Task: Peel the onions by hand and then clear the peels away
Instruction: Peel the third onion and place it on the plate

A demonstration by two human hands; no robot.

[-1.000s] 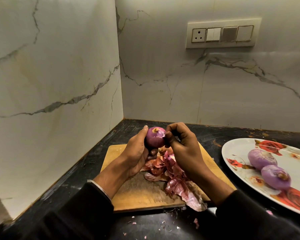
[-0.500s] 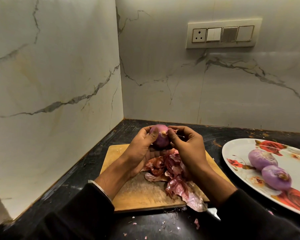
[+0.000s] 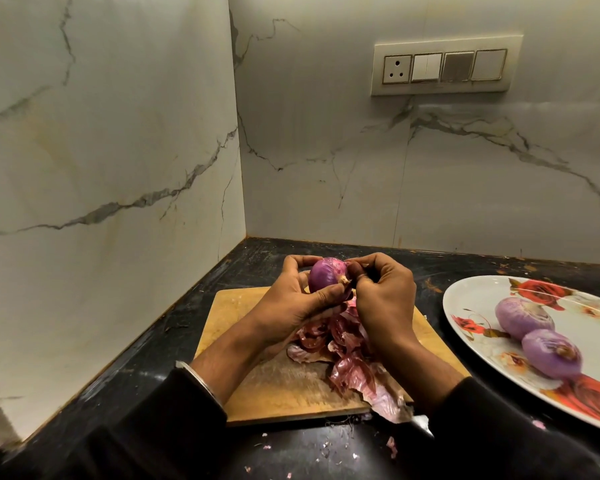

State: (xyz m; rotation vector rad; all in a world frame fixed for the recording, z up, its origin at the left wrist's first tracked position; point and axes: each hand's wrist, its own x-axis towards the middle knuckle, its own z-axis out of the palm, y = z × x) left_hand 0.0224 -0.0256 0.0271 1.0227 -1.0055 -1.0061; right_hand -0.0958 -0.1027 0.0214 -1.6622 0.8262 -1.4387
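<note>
Onion (image 3: 327,276) in question is purple and is held up above the far edge of the cutting board (image 3: 274,386), between both hands. Left of the board stands a pale marble wall (image 3: 101,150) that meets the black counter (image 3: 146,362). The left hand (image 3: 293,299) cups the onion from the left side and from below, its fingers curled round it and its thumb over the top. The right hand (image 3: 383,292) is against the onion's right side, with thumb and fingertips pinched together at the skin near the root end; whether a strip of skin is caught between them cannot be told. Both wrists come out of dark sleeves (image 3: 174,420), and a thin bangle (image 3: 201,379) sits on the left wrist. On the board, under and just nearer than the hands, lies a heap of reddish peels (image 3: 347,362), spilling over the board's near right corner. Small peel scraps (image 3: 390,445) dot the counter in front of the board. Right of the board, apart from it, a white plate (image 3: 471,296) with red roses holds two peeled onions (image 3: 522,318), side by side and touching. Above the plate, on the back wall, is a switch panel (image 3: 445,65).
</note>
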